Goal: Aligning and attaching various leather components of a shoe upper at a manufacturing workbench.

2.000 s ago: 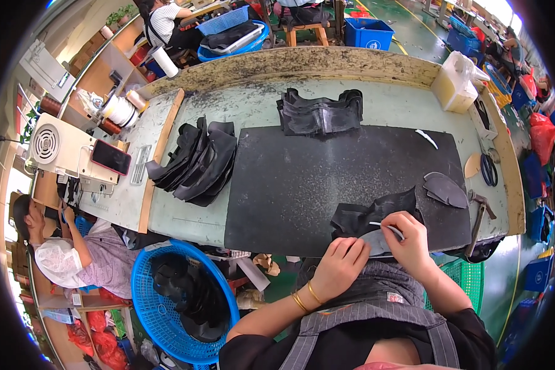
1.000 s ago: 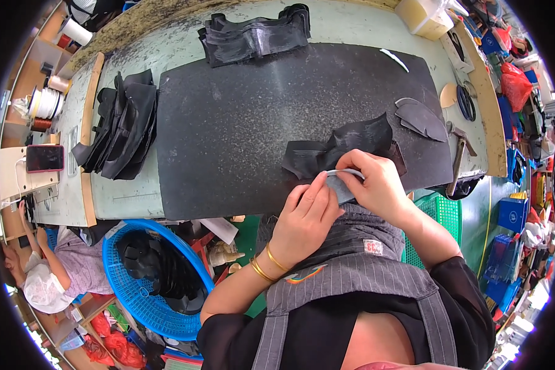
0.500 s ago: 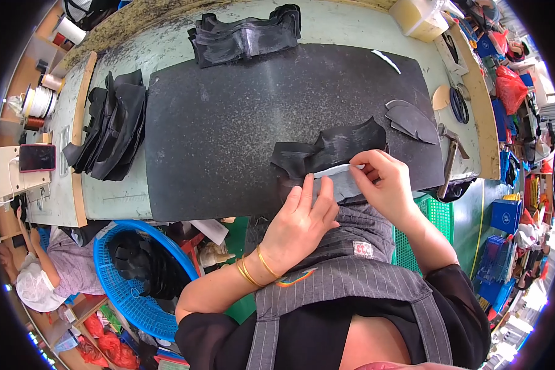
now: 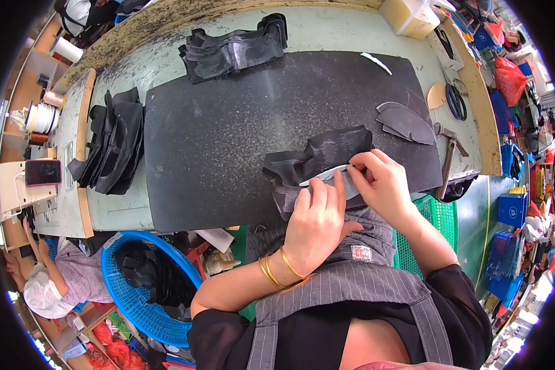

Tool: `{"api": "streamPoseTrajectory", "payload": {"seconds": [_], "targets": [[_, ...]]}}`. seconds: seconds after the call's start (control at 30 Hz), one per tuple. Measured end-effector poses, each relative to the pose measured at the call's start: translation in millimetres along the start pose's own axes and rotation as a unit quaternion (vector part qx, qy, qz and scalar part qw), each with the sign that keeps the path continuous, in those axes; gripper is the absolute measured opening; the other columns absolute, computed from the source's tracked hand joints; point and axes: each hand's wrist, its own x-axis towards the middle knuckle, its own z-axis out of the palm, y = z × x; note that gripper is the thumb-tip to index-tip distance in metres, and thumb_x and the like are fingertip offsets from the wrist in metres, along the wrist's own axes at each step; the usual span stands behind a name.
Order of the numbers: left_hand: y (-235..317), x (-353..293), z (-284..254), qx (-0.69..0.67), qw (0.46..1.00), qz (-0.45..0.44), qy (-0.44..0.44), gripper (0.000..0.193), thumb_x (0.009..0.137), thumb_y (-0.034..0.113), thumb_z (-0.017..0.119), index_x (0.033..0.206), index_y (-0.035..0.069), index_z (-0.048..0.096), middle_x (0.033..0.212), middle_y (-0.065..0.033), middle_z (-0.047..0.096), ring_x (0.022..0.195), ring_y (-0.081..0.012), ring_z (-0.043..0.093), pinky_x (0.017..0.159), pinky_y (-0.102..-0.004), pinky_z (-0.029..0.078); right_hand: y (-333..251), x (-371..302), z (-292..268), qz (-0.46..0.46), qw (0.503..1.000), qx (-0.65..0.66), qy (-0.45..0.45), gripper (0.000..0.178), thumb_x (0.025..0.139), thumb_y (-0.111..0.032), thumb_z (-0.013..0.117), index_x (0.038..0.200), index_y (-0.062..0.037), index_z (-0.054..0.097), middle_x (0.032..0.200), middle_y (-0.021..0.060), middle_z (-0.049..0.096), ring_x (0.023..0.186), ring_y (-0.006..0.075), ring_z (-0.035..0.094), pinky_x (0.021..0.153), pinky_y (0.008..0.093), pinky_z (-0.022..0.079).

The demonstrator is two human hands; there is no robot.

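At the near edge of the surface (image 4: 123, 209), on the black mat (image 4: 228, 142), both hands work one grey piece (image 4: 350, 185) lying on a crumpled black piece (image 4: 320, 157). The left hand (image 4: 317, 225) lies flat with fingers stretched out, pressing the grey piece down — nothing is pinched in its grip. The right hand (image 4: 382, 185) is closed, thumb and fingertips nipping the end of a thin white strip (image 4: 320, 175). The strip's long axis runs left from that pinch, slightly toward the near edge — straight under the left fingertips, so the left hand is nearer its free end.
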Motion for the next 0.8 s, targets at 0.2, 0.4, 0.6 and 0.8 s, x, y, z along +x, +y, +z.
{"api": "streamPoseTrajectory", "payload": {"seconds": [0.2, 0.4, 0.6, 0.8], "targets": [[9.0, 9.2, -8.1, 0.030, 0.999, 0.004, 0.011, 0.090, 0.080, 0.069, 0.058, 0.130, -0.005, 0.061, 0.101, -0.0118, 0.059, 0.101, -0.0270, 0.057, 0.081, -0.0367, 0.046, 14.2, 3.6, -2.6, -0.018, 0.999, 0.040, 0.020, 0.008, 0.084, -0.011, 0.072, 0.087, -0.0058, 0.066, 0.078, 0.0107, 0.064, 0.067, 0.0315, 0.066, 0.061, 0.0402, 0.053], [17.2, 13.9, -7.4, 0.126, 0.992, 0.020, 0.006, 0.053, 0.087, 0.047, 0.065, 0.117, 0.003, 0.067, 0.103, -0.0023, 0.058, 0.083, -0.0183, 0.055, 0.070, -0.0296, 0.046, 28.9, 9.8, -12.7, 0.086, 0.993, 0.023, -0.073, 0.031, 0.074, -0.029, 0.083, 0.072, -0.0062, 0.063, 0.069, 0.0089, 0.065, 0.067, 0.0282, 0.067, 0.060, 0.0400, 0.052], [9.3, 14.9, -3.0, 0.129, 0.988, 0.080, 0.012, 0.043, 0.092, 0.041, 0.063, 0.110, 0.002, 0.067, 0.099, -0.0036, 0.055, 0.085, -0.0176, 0.053, 0.068, -0.0289, 0.044, 17.4, 44.5, -64.2, -0.127, 0.989, -0.076, -0.005, 0.042, 0.074, -0.041, 0.083, 0.088, -0.0056, 0.068, 0.097, 0.0120, 0.065, 0.094, 0.0329, 0.063, 0.077, 0.0441, 0.054], [-6.5, 5.5, -4.7, 0.086, 0.992, 0.092, 0.014, 0.034, 0.091, 0.031, 0.062, 0.110, 0.002, 0.064, 0.103, -0.0070, 0.060, 0.088, -0.0200, 0.059, 0.075, -0.0307, 0.051, 9.4, 100.7, 5.6, -0.258, 0.923, -0.096, -0.271, 0.041, 0.079, -0.041, 0.079, 0.096, -0.0052, 0.067, 0.102, 0.0130, 0.065, 0.101, 0.0350, 0.060, 0.088, 0.0448, 0.050]]}}
